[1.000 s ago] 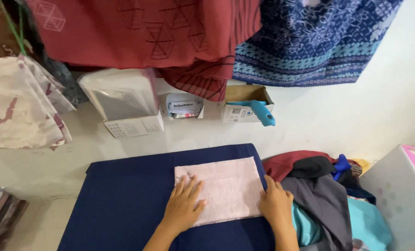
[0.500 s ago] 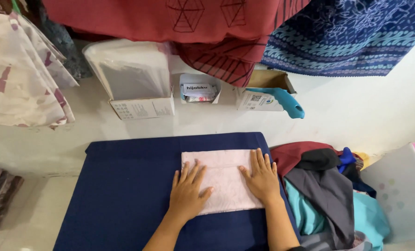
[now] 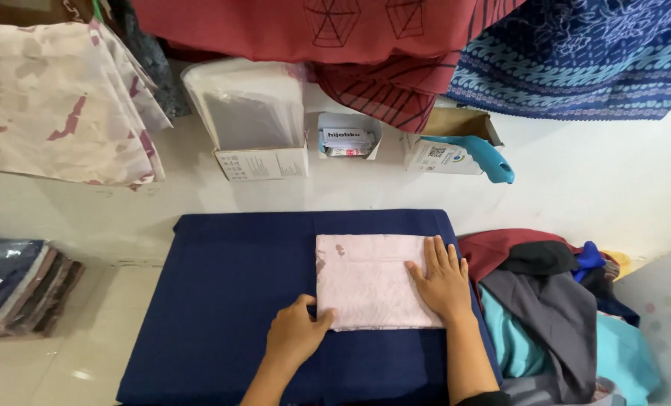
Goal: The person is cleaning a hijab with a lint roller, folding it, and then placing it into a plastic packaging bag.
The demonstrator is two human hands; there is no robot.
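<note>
A folded pale pink patterned cloth lies flat on a dark navy padded surface. My right hand rests flat, palm down, on the cloth's right part, fingers spread. My left hand sits at the cloth's lower left corner, fingers curled at its edge; whether they pinch the cloth I cannot tell.
A heap of red, grey, teal and blue garments lies right of the navy surface. Behind stand a box of clear bags, two small cartons and a blue handled tool. Cloths hang overhead; stacked folded fabrics lie at the left.
My left hand slid off the top of the cloth to its lower left corner. My right hand moved to the cloth's right side. The camera view shifted a little.
</note>
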